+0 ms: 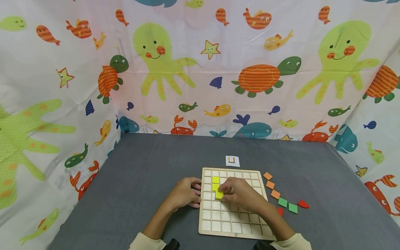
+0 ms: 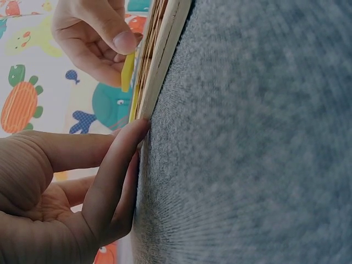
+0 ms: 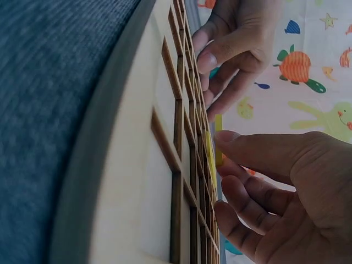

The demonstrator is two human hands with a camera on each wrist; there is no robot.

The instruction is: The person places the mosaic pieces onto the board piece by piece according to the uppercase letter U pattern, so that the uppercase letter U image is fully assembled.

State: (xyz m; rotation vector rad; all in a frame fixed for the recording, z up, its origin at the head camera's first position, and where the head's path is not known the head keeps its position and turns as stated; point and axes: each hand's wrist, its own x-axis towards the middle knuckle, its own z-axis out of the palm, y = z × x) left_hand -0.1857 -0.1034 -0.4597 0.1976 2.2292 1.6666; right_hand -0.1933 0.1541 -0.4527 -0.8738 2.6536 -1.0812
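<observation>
A square wooden grid board (image 1: 223, 234) lies on the grey table. Two yellow square tiles, one higher (image 1: 215, 180) and one just below it (image 1: 215, 187), sit in its upper left cells. My right hand (image 1: 240, 194) pinches another yellow square tile (image 1: 219, 195) between thumb and fingers; in the right wrist view this tile (image 3: 219, 140) stands close over the grid. At the board's left edge is my left hand (image 1: 184, 192), its fingers loosely bent. The left wrist view shows a fingertip (image 2: 144, 125) of it against the wooden rim.
Right of the board lie three orange squares (image 1: 270, 184), two green squares (image 1: 282, 202) and two red pieces (image 1: 303, 204), one partly behind my right forearm. A small card with a coloured grid pattern (image 1: 232, 161) lies beyond the far rim. A sea-animal curtain (image 1: 193, 76) surrounds the table.
</observation>
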